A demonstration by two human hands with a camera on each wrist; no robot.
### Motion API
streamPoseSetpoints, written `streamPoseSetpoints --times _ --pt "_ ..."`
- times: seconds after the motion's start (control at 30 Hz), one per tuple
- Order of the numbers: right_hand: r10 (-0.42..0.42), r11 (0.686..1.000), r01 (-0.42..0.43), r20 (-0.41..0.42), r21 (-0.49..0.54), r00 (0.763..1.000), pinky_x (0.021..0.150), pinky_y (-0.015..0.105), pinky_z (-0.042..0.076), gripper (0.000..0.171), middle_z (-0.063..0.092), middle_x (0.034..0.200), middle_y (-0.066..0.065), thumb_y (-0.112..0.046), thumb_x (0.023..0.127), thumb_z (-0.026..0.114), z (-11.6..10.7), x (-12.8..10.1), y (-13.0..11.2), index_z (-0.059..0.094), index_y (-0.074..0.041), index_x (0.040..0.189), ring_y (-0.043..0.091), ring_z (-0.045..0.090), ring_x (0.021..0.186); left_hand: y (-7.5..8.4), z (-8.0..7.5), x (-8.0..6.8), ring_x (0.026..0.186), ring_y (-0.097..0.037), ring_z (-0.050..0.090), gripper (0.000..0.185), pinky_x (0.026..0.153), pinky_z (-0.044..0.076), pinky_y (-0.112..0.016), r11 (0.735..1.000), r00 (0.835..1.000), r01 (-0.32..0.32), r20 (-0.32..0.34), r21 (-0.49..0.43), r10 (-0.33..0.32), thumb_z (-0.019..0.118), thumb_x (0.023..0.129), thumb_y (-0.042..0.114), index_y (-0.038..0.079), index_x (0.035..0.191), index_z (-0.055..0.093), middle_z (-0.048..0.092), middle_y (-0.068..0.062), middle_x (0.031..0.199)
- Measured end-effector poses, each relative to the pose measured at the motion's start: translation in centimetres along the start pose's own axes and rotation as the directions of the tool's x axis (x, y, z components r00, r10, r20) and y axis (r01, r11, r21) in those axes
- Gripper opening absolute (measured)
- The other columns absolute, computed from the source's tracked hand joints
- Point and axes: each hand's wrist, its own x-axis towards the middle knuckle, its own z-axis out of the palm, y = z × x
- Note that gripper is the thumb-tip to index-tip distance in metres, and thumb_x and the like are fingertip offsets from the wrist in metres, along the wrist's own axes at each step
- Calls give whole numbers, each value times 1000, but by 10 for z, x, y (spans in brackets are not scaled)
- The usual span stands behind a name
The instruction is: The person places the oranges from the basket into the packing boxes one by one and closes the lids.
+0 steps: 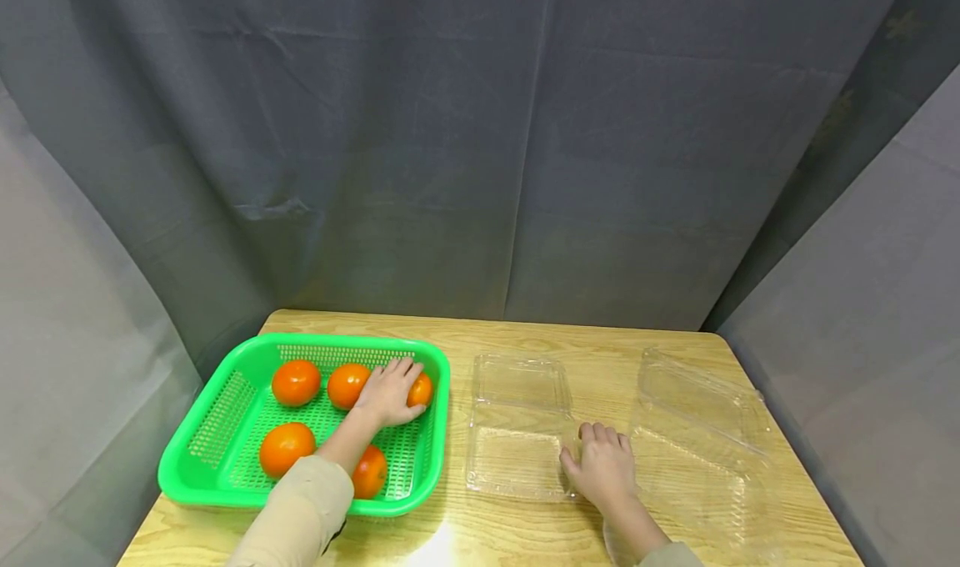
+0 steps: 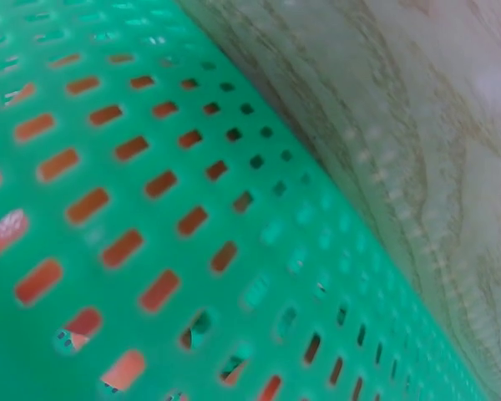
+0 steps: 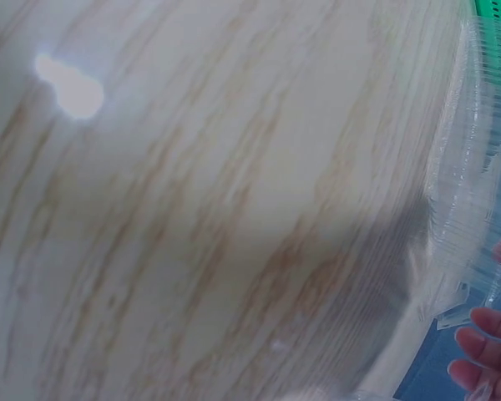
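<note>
Head view showing left hand (image 1: pixel 390 392) curling over a firm, smooth, likely slippery orange fruit (image 1: pixel 421 389) at the green basket (image 1: pixel 225 396)'s far right corner, best cupped around its widest part, right hand (image 1: pixel 603 465) resting flat and relaxed on the flimsy clear clamshell box (image 1: pixel 516 434) mid-desk.

I see my left hand (image 1: pixel 388 393) laid over an orange fruit (image 1: pixel 421 390) at the far right corner of the green basket (image 1: pixel 225 407). My right hand (image 1: pixel 603 465) rests flat on the near right edge of the open clear clamshell box (image 1: pixel 517 425), which lies on the tabletop just beside the basket.

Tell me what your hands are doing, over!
Left hand grips an orange in the green basket. Right hand rests open on the clear container. Nothing in the way.
</note>
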Motion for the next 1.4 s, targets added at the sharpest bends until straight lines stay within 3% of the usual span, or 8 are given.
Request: streamPoseSetpoints --times 0.7,1.13,1.4 --pt "30 1000 -31 83 8 996 89 52 38 47 61 101 17 -36 82 60 0 -2 1 55 1 111 36 55 97 5 4 0 125 -33 34 73 97 32 -52 1000 1000 2 -19 3 -2 66 79 41 11 138 37 36 -13 139" --pt "44 999 -46 86 26 995 88 52 38 45 61 100 16 -34 82 60 1 -1 1 55 0 111 35 55 96 4 4 -1 123 -36 35 72 97 34 -51 1000 999 -7 -32 -21 7 67 78 39 7 136 39 36 -16 137" --pt "42 999 -45 88 28 995 88 52 38 45 60 100 16 -34 82 60 0 -1 1 55 0 111 36 54 96 2 3 -1 120 -39 37 72 95 36 -52 999 997 -19 -73 -33 17 68 75 39 6 133 42 40 -18 133"
